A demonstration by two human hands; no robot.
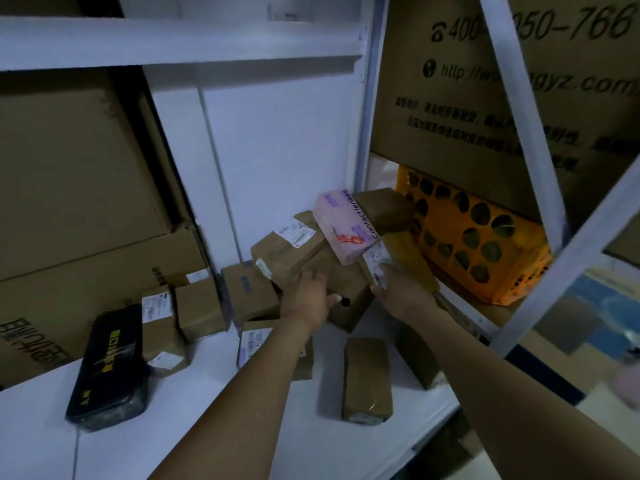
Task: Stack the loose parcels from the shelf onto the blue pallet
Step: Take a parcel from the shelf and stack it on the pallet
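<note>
Cardboard parcels (pixel 367 375) lie scattered across the white shelf (pixel 242 427) mid-frame, so stacking looks barely begun: left hand (pixel 308 296) grips the large parcel (pixel 349 282) in the centre heap, right hand (pixel 398 289) clasps a white-labelled parcel (pixel 374 259) beside it, with the blue pallet out of view.

We see matt brown paper on the parcels (pixel 367 372), smooth pink card on the box (pixel 341 225) at 1 o'clock, glossy black plastic on the pack (pixel 110 365) at 8, orange plastic on the crate (pixel 485 244) at 3, a smooth white shelf (pixel 242 427), matt cardboard cartons (pixel 69 168) at 9.
</note>
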